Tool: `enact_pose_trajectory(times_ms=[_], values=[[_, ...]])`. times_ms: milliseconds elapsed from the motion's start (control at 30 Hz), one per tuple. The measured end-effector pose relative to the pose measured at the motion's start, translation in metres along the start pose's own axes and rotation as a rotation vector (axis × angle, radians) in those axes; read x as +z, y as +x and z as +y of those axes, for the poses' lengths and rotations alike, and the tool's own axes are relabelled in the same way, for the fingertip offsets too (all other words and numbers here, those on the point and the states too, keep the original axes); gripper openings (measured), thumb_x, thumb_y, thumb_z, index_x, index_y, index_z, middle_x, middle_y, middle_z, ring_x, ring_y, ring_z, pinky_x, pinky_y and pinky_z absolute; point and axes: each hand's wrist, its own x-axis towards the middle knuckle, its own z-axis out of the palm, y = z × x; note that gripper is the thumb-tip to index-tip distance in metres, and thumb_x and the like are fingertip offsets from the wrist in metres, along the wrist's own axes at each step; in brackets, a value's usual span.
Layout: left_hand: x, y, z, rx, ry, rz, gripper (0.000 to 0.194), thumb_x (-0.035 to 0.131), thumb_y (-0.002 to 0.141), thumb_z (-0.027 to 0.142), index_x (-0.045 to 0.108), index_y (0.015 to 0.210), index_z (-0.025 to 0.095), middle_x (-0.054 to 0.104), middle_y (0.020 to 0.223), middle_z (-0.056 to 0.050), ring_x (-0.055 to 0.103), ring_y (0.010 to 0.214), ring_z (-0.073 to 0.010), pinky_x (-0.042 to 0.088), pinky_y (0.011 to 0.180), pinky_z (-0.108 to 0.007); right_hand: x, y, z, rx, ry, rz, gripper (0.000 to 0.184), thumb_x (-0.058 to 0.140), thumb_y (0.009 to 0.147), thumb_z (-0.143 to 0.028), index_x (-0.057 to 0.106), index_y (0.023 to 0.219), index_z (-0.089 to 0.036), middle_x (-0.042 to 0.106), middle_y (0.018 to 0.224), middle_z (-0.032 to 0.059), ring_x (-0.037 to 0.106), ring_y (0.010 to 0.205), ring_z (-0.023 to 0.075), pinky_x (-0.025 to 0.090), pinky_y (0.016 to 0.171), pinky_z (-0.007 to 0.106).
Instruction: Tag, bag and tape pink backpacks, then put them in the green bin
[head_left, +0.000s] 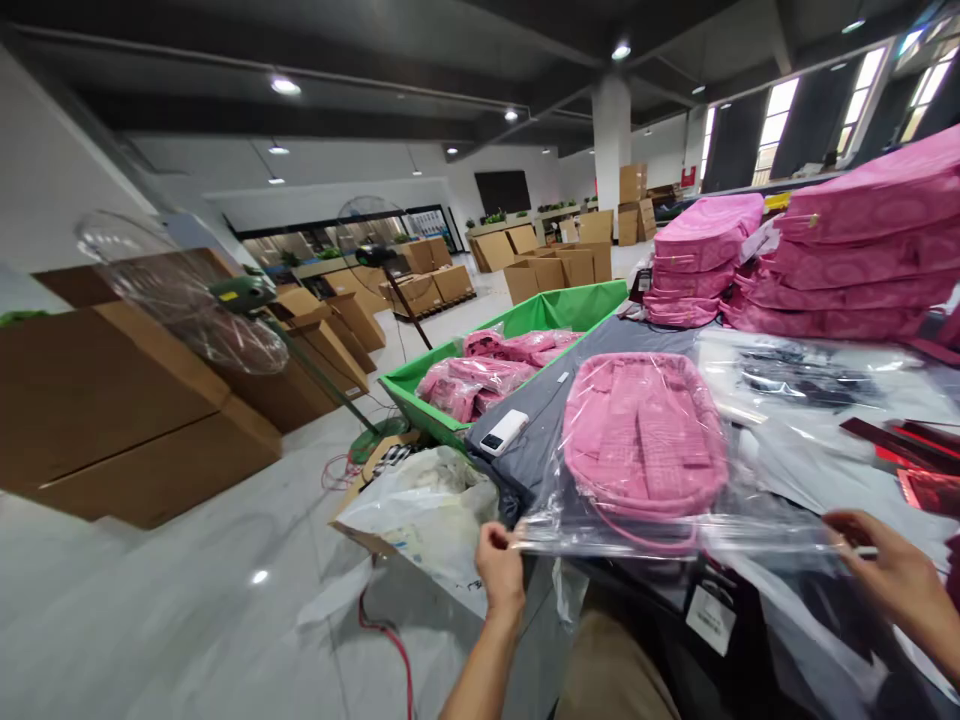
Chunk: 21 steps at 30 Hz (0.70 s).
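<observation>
A pink backpack [645, 435] lies flat on the dark-covered table, inside a clear plastic bag [555, 525]. My left hand [501, 570] pinches the bag's near left corner at the table's edge. At the near right corner, my right hand [889, 570] is closed on the bag's edge, its fingers a little blurred; a small pale thing shows by them. Between the hands the bag's near edge is stretched fairly straight. A pink strap loop lies along it, and a black tag with a white barcode label [711, 618] hangs below.
Stacked pink backpacks [862, 240] stand at the table's far right. Flat clear bags [817, 375] lie before them. A white phone [505, 432] rests at the left edge. Beyond is a green bin [577, 305] of bagged pink items. Cartons [142, 400] and a fan [244, 293] stand left.
</observation>
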Motion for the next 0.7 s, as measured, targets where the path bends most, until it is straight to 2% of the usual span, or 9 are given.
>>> enact_pose_trajectory(times_ms=[100, 133, 200, 300, 367, 467, 567, 633, 700], values=[[-0.011, -0.018, -0.015, -0.097, 0.009, 0.093, 0.066, 0.062, 0.065, 0.084, 0.032, 0.056, 0.026, 0.029, 0.046, 0.011, 0.033, 0.043, -0.0098, 0.033, 0.047, -0.025, -0.006, -0.033, 0.027, 0.240, 0.095, -0.216, 0.046, 0.050, 0.068, -0.072, 0.062, 0.072, -0.028, 0.071, 0.066, 0.0101, 0.070, 0.065, 0.0339, 0.056, 0.062, 0.045], [-0.009, -0.035, -0.023, -0.156, 0.021, 0.047, 0.066, 0.052, 0.068, 0.089, 0.036, 0.055, 0.026, 0.036, 0.045, 0.008, 0.037, 0.042, -0.0115, 0.035, 0.047, -0.026, -0.004, -0.049, 0.036, 0.330, 0.142, -0.322, 0.049, 0.051, 0.065, -0.077, 0.061, 0.067, -0.029, 0.069, 0.064, 0.0109, 0.069, 0.063, 0.0353, 0.056, 0.060, 0.047], [0.003, -0.075, -0.035, -0.251, 0.077, -0.196, 0.070, 0.043, 0.075, 0.090, 0.055, 0.059, 0.022, 0.059, 0.055, -0.003, 0.054, 0.050, -0.0177, 0.043, 0.051, -0.030, 0.002, -0.080, 0.045, 0.441, 0.261, -0.457, 0.055, 0.050, 0.064, -0.083, 0.065, 0.065, -0.030, 0.072, 0.072, 0.0146, 0.071, 0.069, 0.0381, 0.057, 0.062, 0.050], [0.038, -0.126, -0.042, -0.127, 0.224, -0.637, 0.055, 0.059, 0.083, 0.068, 0.076, 0.098, 0.018, 0.075, 0.102, -0.013, 0.068, 0.089, -0.0264, 0.053, 0.078, -0.037, 0.012, -0.116, 0.029, 0.385, 0.252, -0.310, 0.058, 0.059, 0.066, -0.082, 0.073, 0.095, -0.034, 0.075, 0.109, 0.0160, 0.072, 0.097, 0.0403, 0.060, 0.082, 0.052], [0.065, -0.143, -0.041, 0.053, 0.317, -0.769, 0.048, 0.068, 0.082, 0.047, 0.071, 0.122, 0.021, 0.072, 0.122, -0.012, 0.062, 0.110, -0.0294, 0.048, 0.099, -0.042, 0.021, -0.127, 0.002, 0.177, 0.084, -0.169, 0.072, 0.065, 0.065, -0.079, 0.068, 0.116, -0.029, 0.070, 0.125, 0.0180, 0.067, 0.112, 0.0417, 0.054, 0.098, 0.056], [0.099, -0.144, -0.036, 0.062, 0.373, -0.762, 0.035, 0.073, 0.075, 0.034, 0.075, 0.108, 0.022, 0.073, 0.106, -0.010, 0.059, 0.107, -0.0309, 0.041, 0.105, -0.045, 0.034, -0.130, -0.032, -0.052, -0.080, -0.123, 0.071, 0.056, 0.077, -0.068, 0.062, 0.129, -0.019, 0.070, 0.125, 0.0187, 0.070, 0.106, 0.0396, 0.059, 0.088, 0.054], [0.113, -0.130, -0.031, -0.248, 0.234, -0.741, 0.026, 0.083, 0.062, 0.038, 0.070, 0.075, 0.020, 0.063, 0.071, -0.003, 0.057, 0.079, -0.0237, 0.045, 0.087, -0.039, 0.039, -0.129, -0.031, 0.099, -0.110, -0.165, 0.053, 0.040, 0.087, -0.053, 0.067, 0.121, -0.024, 0.078, 0.095, 0.0106, 0.075, 0.078, 0.0340, 0.058, 0.061, 0.042], [0.111, -0.120, -0.026, -0.420, 0.136, -0.788, 0.041, 0.087, 0.053, 0.049, 0.065, 0.070, 0.019, 0.059, 0.065, -0.001, 0.054, 0.069, -0.0196, 0.045, 0.074, -0.035, 0.036, -0.130, -0.020, 0.189, -0.018, -0.172, 0.051, 0.040, 0.085, -0.059, 0.073, 0.105, -0.025, 0.078, 0.083, 0.0089, 0.075, 0.074, 0.0346, 0.058, 0.061, 0.041], [0.107, -0.115, -0.022, -0.494, 0.085, -0.831, 0.053, 0.086, 0.050, 0.060, 0.063, 0.072, 0.018, 0.059, 0.066, 0.000, 0.054, 0.065, -0.0176, 0.043, 0.067, -0.032, 0.033, -0.134, -0.015, 0.179, 0.160, -0.207, 0.052, 0.050, 0.079, -0.067, 0.075, 0.094, -0.024, 0.079, 0.090, 0.0090, 0.075, 0.081, 0.0345, 0.060, 0.071, 0.040]])
